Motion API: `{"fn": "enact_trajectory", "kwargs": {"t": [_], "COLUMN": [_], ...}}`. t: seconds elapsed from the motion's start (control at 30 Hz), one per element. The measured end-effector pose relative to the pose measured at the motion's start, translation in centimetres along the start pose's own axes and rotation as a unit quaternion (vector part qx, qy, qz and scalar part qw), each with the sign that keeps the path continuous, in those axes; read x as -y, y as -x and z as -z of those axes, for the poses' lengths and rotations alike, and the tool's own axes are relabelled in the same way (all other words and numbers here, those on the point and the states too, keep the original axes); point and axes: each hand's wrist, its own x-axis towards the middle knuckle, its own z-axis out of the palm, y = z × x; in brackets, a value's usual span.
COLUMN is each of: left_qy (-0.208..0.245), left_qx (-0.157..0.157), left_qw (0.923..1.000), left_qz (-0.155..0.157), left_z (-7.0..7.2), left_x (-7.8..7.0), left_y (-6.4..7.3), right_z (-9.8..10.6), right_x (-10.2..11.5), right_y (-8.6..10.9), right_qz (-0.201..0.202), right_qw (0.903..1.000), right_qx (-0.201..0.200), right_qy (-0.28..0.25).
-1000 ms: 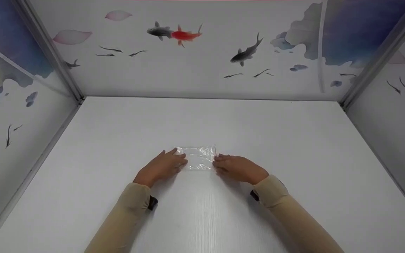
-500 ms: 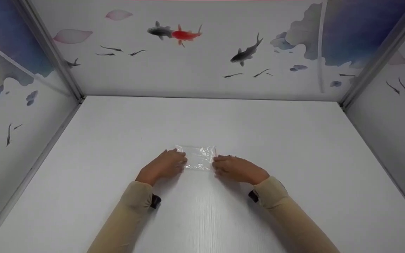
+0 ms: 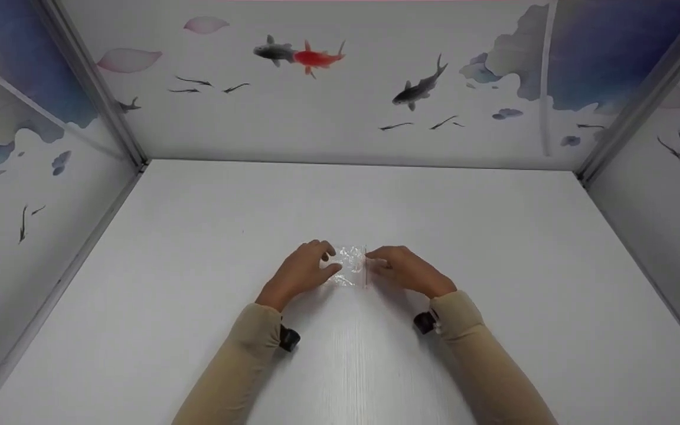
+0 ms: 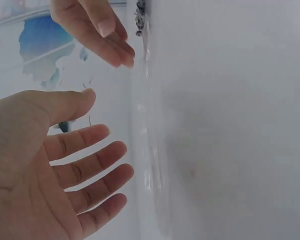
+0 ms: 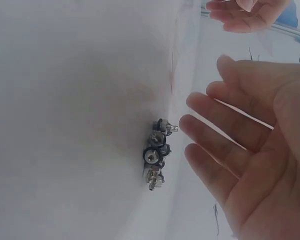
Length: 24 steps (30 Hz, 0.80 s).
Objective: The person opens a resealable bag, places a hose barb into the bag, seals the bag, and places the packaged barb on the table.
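A small clear plastic zip bag, with a thin red line along its right edge, lies flat on the table. My left hand is over the bag's left part, thumb and fingers spread and holding nothing. At the red-lined edge is my right hand, its fingers extended in the right wrist view. Several small metal fittings with dark rings lie clustered on the table by the right fingertips; in the head view this hand hides them. The left wrist view catches the bag edge-on as a glossy strip.
The white tabletop is bounded by a back wall and two side walls printed with fish and leaves. Metal frame posts stand at the back corners. Dark wrist cameras hang under both cuffs.
My left hand has lifted off the bag's left end and shifted right, thumb now spread apart. My right hand has risen slightly from the bag's right edge and loosened.
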Motion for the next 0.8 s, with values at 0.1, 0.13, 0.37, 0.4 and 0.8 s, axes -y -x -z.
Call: {"fn": "enact_trajectory", "kwargs": {"t": [0.1,0.13,0.37,0.4,0.8], "left_qy": [0.047,0.058,0.091,0.091,0.123], "left_qx": [-0.001,0.000,0.005,0.005,0.002], "left_qw": [0.9989,0.9983,0.9955,0.9952,0.9917], "left_qz": [0.003,0.005,0.028,0.033,0.039], "left_z": [-0.8,-1.1,-2.9,-3.0,-4.5], "left_x": [-0.6,-0.8,-1.7,-1.8,-1.3], "left_y": [-0.6,-0.8,-2.0,-2.2,-2.8], "right_z": [0.0,0.0,0.0,0.0,-0.1], "right_x": [-0.2,-0.2,-0.5,-0.6,-0.9], "right_y": [-0.5,-0.6,-1.8,-2.0,-3.0], "right_qz": [-0.025,-0.034,-0.110,-0.119,-0.179], "right_qw": [0.9989,0.9982,0.9913,0.9902,0.9815], "right_qx": [-0.039,-0.050,-0.072,-0.073,-0.046], "right_qy": [-0.008,-0.008,-0.008,-0.009,-0.051]}}
